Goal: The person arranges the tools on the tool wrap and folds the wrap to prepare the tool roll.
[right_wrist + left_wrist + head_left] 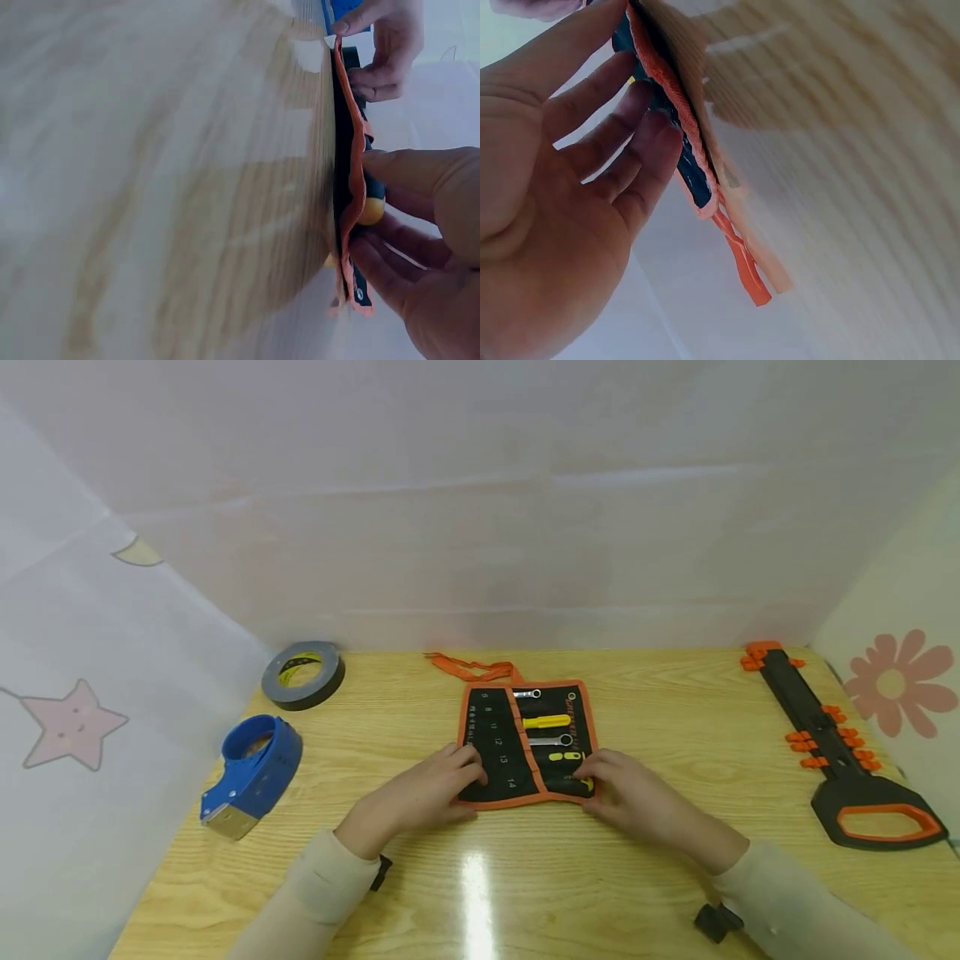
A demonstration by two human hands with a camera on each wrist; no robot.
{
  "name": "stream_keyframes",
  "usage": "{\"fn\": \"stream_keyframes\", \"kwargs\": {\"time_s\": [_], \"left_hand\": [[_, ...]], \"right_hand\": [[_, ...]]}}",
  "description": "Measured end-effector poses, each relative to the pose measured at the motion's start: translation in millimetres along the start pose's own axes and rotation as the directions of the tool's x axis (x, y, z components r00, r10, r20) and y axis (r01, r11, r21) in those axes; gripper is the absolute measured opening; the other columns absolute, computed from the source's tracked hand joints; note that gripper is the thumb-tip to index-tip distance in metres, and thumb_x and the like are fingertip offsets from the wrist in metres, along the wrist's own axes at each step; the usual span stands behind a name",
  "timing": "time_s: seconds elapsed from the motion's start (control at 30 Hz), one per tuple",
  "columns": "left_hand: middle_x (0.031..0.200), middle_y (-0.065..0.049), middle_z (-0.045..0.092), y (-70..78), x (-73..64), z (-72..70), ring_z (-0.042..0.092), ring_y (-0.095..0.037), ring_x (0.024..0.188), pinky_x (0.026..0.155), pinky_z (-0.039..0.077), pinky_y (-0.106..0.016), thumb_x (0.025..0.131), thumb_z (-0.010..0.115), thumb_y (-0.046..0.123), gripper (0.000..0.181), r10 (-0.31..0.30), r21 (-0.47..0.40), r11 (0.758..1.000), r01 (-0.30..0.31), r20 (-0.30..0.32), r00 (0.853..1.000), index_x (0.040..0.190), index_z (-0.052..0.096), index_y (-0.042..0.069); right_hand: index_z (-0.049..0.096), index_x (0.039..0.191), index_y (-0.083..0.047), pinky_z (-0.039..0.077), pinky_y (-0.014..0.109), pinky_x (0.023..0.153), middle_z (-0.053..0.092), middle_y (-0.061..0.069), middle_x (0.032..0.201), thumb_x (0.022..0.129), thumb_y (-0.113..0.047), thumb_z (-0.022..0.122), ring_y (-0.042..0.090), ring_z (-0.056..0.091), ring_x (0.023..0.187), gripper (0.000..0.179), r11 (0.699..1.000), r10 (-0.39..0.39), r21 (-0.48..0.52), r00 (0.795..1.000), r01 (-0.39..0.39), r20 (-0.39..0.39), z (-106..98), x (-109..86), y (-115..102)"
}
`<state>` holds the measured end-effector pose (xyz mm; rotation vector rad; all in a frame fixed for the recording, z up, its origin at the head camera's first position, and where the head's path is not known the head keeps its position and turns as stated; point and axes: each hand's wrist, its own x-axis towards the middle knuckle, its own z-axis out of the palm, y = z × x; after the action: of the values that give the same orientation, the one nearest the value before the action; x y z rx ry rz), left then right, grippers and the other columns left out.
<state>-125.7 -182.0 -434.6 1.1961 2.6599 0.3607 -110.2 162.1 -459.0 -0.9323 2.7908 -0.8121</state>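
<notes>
A black tool roll (pixel 491 727) with orange edging lies unfolded on the table, its left pockets marked with numbers. Its right half carries two small wrenches, one of them a ring-ended wrench (pixel 551 741), and a yellow-handled tool (pixel 547 722). My left hand (pixel 438 785) holds the roll's near left corner, thumb at the edge and bent fingers over the numbered pockets. Opposite it, my right hand (pixel 637 797) holds the near right corner. In the right wrist view, a rounded yellow handle end (pixel 373 212) shows between that hand's thumb and fingers, partly hidden.
To the left stand a blue tape dispenser (pixel 258 768) and a roll of grey tape (pixel 303 675). At the right lies a black tool with orange clips and a loop handle (pixel 877 802). Orange ties (pixel 476 670) trail behind the tool roll. Pale cloth walls (pixel 525 543) enclose the table.
</notes>
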Motion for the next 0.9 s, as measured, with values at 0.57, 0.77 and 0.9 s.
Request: {"fn": "stream_keyframes", "kwargs": {"time_s": [0.57, 0.77, 0.9], "left_hand": [[0.088, 0.006, 0.064, -2.8, 8.9, 0.0, 0.055, -0.007, 0.076, 0.07, 0.052, -0.026, 0.106, 0.065, 0.012, 0.008, -0.131, -0.141, 0.982, 0.127, -0.021, 0.991, 0.099, 0.067, 0.014], [0.089, 0.004, 0.067, -10.1, 10.1, -1.1, 0.054, -0.006, 0.073, 0.068, 0.051, -0.024, 0.109, 0.061, 0.011, 0.006, -0.193, -0.236, 0.955, 0.179, -0.039, 0.98, 0.106, 0.066, 0.012], [0.09, 0.002, 0.069, -12.4, 10.9, -1.5, 0.053, -0.005, 0.072, 0.068, 0.05, -0.023, 0.108, 0.061, 0.01, 0.005, -0.217, -0.278, 0.941, 0.192, -0.062, 0.974, 0.109, 0.065, 0.01]], "right_hand": [[0.073, 0.128, -0.007, 0.051, 0.032, 0.081, 0.062, 0.001, 0.118, 0.093, -0.009, 0.086, 0.01, 0.052, 0.095, 0.037, 0.999, -0.023, -0.046, 0.995, 0.019, -0.099, 8.7, -1.2, -6.7], [0.07, 0.134, -0.005, 0.056, 0.035, 0.086, 0.065, 0.003, 0.124, 0.095, -0.013, 0.085, 0.011, 0.057, 0.101, 0.043, 0.999, 0.02, -0.047, 0.994, -0.025, -0.105, 10.0, -1.0, -5.9], [0.071, 0.129, -0.006, 0.06, 0.042, 0.091, 0.069, 0.004, 0.123, 0.098, -0.011, 0.08, 0.015, 0.064, 0.105, 0.033, 0.997, 0.052, -0.044, 0.99, -0.058, -0.131, 8.1, 0.8, -7.3]]}}
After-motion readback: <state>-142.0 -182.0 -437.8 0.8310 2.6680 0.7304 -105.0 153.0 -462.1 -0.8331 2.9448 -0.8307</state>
